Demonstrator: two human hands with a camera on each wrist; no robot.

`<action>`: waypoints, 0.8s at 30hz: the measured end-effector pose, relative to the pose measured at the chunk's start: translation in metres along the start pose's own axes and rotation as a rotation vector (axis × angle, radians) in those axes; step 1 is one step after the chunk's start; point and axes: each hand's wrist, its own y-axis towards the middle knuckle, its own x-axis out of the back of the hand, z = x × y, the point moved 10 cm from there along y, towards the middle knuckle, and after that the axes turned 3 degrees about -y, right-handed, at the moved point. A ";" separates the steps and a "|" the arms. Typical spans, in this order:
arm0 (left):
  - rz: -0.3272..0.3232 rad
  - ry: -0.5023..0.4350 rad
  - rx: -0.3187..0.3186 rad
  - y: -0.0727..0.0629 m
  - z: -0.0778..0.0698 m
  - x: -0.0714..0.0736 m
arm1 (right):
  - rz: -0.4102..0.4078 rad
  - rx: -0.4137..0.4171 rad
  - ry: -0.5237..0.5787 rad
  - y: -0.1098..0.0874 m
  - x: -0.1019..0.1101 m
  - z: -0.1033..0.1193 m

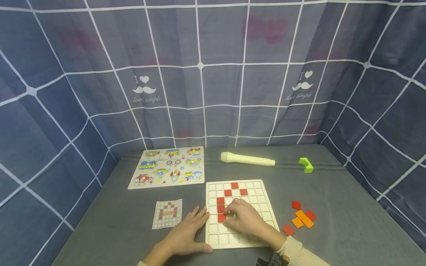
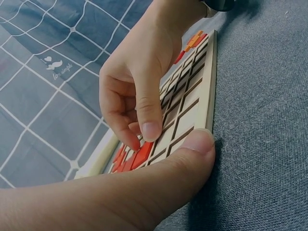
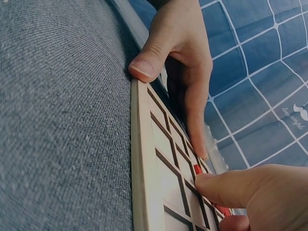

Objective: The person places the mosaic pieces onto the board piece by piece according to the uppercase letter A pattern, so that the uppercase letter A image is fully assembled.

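With right hand, pinching red tile at board left; with left hand, unclenched, touching left edge.

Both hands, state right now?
Left hand: open, thumb on the edge of the board.
Right hand: closed, pinching a red tile at the board.

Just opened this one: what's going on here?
A person's right hand pinches a red tile on the pale grid board, at the bottom of a column of three, while the left hand touches its left edge. Three more red tiles sit higher up. Six loose tiles, three red, three orange, lie to the right; a pattern card lies left.
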 end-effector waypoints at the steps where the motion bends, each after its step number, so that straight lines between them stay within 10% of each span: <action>1: -0.001 0.000 0.001 0.000 0.000 0.000 | -0.004 0.001 -0.004 0.000 0.000 0.000; 24: 0.005 -0.010 0.016 0.001 0.000 -0.001 | 0.004 -0.018 -0.012 0.000 -0.002 0.000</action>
